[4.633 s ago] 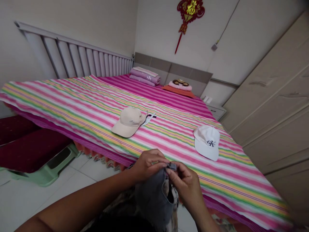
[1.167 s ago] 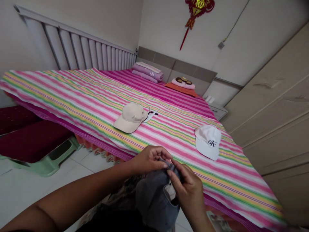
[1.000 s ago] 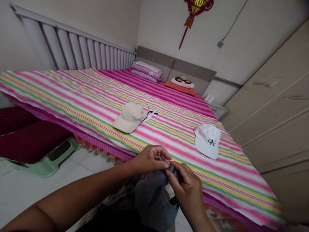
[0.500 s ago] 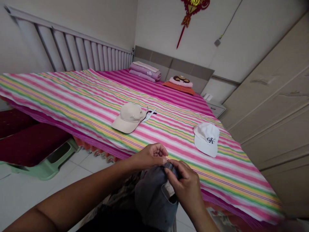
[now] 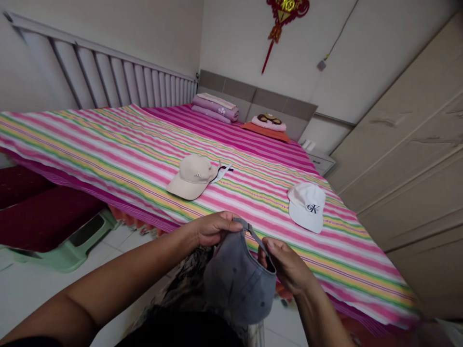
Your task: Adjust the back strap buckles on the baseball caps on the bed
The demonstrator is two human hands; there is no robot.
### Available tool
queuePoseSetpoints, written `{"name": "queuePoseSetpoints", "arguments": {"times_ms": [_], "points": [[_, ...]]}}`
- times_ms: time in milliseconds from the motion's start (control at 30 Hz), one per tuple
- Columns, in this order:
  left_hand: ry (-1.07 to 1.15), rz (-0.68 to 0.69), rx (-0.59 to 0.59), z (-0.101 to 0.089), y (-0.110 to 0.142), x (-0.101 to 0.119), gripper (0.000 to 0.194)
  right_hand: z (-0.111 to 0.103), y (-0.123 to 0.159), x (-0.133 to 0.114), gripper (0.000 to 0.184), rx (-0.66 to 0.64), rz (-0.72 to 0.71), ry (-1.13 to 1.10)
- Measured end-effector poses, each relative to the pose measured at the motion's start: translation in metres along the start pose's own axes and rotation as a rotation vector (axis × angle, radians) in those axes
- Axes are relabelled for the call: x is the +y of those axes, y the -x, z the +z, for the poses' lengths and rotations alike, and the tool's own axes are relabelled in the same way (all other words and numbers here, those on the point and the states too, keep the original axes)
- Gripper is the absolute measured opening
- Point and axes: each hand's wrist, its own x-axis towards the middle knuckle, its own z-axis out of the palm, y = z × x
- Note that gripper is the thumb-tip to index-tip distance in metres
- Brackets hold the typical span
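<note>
Between my hands hangs a grey baseball cap point(image 5: 240, 284), its back opening and adjusting strap turned up toward me. My left hand point(image 5: 217, 227) pinches the strap's left end near the small buckle point(image 5: 249, 227). At the strap's other end, my right hand point(image 5: 284, 260) grips the cap's edge, thumb on top and some fingers hidden inside the opening. Beyond them on the bed lie a beige cap point(image 5: 195, 173) with its strap ends loose at the back, and to the right a white cap point(image 5: 307, 207) with dark letters on its front.
A striped sheet point(image 5: 119, 159) covers the near part of the bed. Folded purple bedding point(image 5: 215, 107) and a pink pillow point(image 5: 268, 123) lie by the headboard point(image 5: 267, 99). Green stools point(image 5: 72, 255) with dark red covers stand at left, a wardrobe point(image 5: 408, 154) at right.
My hands have moved apart along the strap, my left to the left and my right slightly right. The cap's back opening, bunched before, is now spread wide, with the strap stretched across it.
</note>
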Motion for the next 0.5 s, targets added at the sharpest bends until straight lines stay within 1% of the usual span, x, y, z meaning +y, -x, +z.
{"name": "queuePoseSetpoints", "arguments": {"times_ms": [100, 200, 267, 333, 400, 467, 500], "points": [[0.004, -0.030, -0.012, -0.006, -0.002, 0.005, 0.029, -0.002, -0.001, 0.001, 0.030, -0.008, -0.013, -0.231], [-0.009, -0.062, -0.039, -0.007, -0.001, 0.009, 0.028, -0.002, -0.001, 0.000, 0.032, -0.092, -0.049, -0.333], [-0.019, -0.079, -0.063, -0.004, 0.001, 0.015, 0.029, -0.001, 0.000, -0.003, 0.034, -0.124, -0.073, -0.352], [-0.024, -0.098, -0.105, 0.001, 0.004, 0.024, 0.033, 0.003, 0.001, -0.008, 0.034, -0.123, -0.102, -0.347], [-0.035, -0.118, -0.155, 0.005, 0.006, 0.032, 0.038, 0.008, 0.003, -0.016, 0.034, -0.112, -0.161, -0.329], [-0.061, -0.108, -0.152, 0.008, 0.005, 0.037, 0.037, 0.013, 0.002, -0.025, 0.036, -0.097, -0.255, -0.314], [-0.092, -0.067, -0.116, 0.009, 0.004, 0.037, 0.035, 0.016, 0.000, -0.029, 0.037, -0.091, -0.304, -0.302]]}}
